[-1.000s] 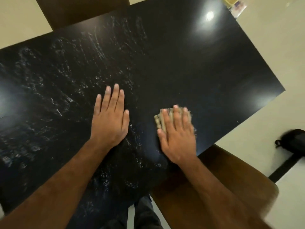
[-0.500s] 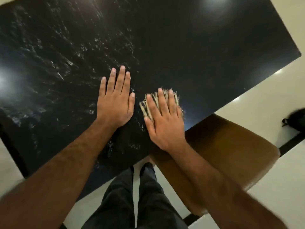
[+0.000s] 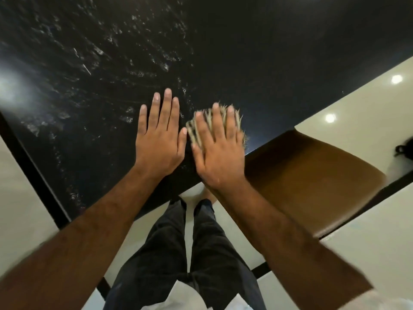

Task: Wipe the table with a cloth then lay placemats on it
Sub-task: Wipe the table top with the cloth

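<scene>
On the left side, the black table (image 3: 245,52) is showing pale, wet-looking smears (image 3: 100,52) on its shiny top. Near the table's front edge, the left hand (image 3: 159,135) is lying flat on the table. Its fingers are straight and close together, and it is holding nothing.

Just beside it, the right hand (image 3: 220,153) is pressing flat on the cloth (image 3: 191,129) with straight, spread fingers, not curling around it. The striped tan cloth is lying on the table near the front edge, and its frayed ends are sticking out past the fingertips. The hand and cloth are looking blurry.

Below the hands, the person's legs in dark trousers (image 3: 169,253) are standing on the pale floor (image 3: 357,119).

To the right, a brown chair (image 3: 312,182) is sitting against the table's edge. At the far right, a small black bag (image 3: 404,148) is lying on the floor.
</scene>
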Tool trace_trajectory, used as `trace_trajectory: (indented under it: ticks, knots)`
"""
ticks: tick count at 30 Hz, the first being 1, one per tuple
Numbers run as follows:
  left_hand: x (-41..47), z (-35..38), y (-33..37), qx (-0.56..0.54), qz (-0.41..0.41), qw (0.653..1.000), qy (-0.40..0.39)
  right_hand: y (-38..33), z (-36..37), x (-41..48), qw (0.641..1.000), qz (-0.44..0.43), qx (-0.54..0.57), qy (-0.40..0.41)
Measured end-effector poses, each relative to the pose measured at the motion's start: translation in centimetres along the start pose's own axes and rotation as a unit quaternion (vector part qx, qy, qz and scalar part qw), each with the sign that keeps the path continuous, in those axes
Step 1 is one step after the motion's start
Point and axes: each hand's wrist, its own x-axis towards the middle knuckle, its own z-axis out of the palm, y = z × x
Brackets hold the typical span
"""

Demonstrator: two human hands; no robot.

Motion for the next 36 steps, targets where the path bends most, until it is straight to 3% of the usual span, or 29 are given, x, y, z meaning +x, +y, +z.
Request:
trace_trajectory:
  ticks: [4,10,14,17,21,28,32,36]
  knots:
    - [-1.3,0.6,-0.7,0.009,-0.014,1.0,0.001,1.2,0.7,-5.2,0.999,0.018,-0.017,-0.02]
    - [-1.3,0.8,-1.1,0.007,-0.01,1.0,0.007,2.2,-1.3,4.6,0.989,0.143,-0.013,0.045]
    - [-1.2,0.0,-1.4,-0.018,0.001,1.0,-0.009,-2.2,-1.0,6.2,0.998,0.057,-0.022,0.026]
    - [-2.1,-0.6,-3.0,-0.021,-0.026,0.999,-0.016,-4.2,0.4,0.5,1.0,-0.014,-0.005,0.0]
    - [-3.5,-1.0,-5.0,0.001,-0.052,0.998,-0.028,-3.2,1.4,-6.3,0.999,-0.025,-0.01,-0.036]
    - [-3.7,-0.8,-5.4,-0.004,-0.047,0.999,-0.019,0.0,-0.7,4.4,0.987,0.154,0.004,0.044]
    - [-3.7,-1.0,-5.5,-0.011,-0.043,0.999,-0.018,-4.7,0.2,6.9,0.996,0.082,-0.004,0.029]
    - [-3.8,-2.0,-6.8,-0.024,-0.014,0.999,-0.02,-8.7,2.3,-1.2,0.999,-0.031,-0.003,-0.007]
